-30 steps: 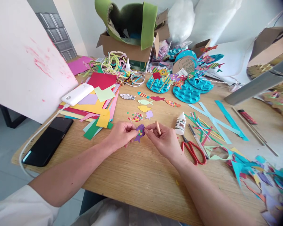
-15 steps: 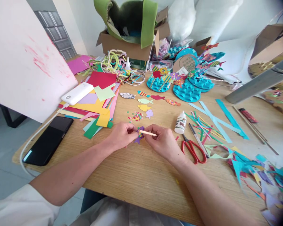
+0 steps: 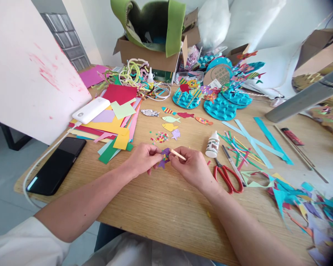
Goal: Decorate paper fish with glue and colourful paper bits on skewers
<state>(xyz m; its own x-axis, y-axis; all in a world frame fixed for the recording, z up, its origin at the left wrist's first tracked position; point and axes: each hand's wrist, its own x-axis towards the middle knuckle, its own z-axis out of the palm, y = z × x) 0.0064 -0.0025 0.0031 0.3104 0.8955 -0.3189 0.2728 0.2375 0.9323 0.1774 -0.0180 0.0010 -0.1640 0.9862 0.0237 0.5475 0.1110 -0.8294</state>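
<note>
Between my two hands is a small purple paper fish [image 3: 163, 158] with coloured bits on its body. My left hand [image 3: 145, 159] pinches its left side between thumb and fingers. My right hand [image 3: 190, 162] is closed around a thin wooden stick [image 3: 178, 154], whose pale end points left over the fish. Fingertips of the right hand are close to the fish's right edge; I cannot tell if they touch it. Just beyond lies a pile of tiny paper dots [image 3: 161, 137], and a lilac paper fish [image 3: 175, 133] sits beside it. Several more paper fish [image 3: 170, 119] lie farther back.
To the right are a white glue bottle [image 3: 212, 144], red-handled scissors [image 3: 228, 178], a pen [image 3: 233, 164], paper strips [image 3: 252, 138] and scraps [image 3: 302, 199]. Stacked coloured paper [image 3: 119, 122], a power bank [image 3: 91, 110] and a phone [image 3: 57, 165] lie left. Blue egg-carton pieces [image 3: 219, 106] stand behind.
The stick's tip has shifted right and up, off the middle of the fish, and now slants more. My left hand stays almost in place, its lower fingers slightly moved.
</note>
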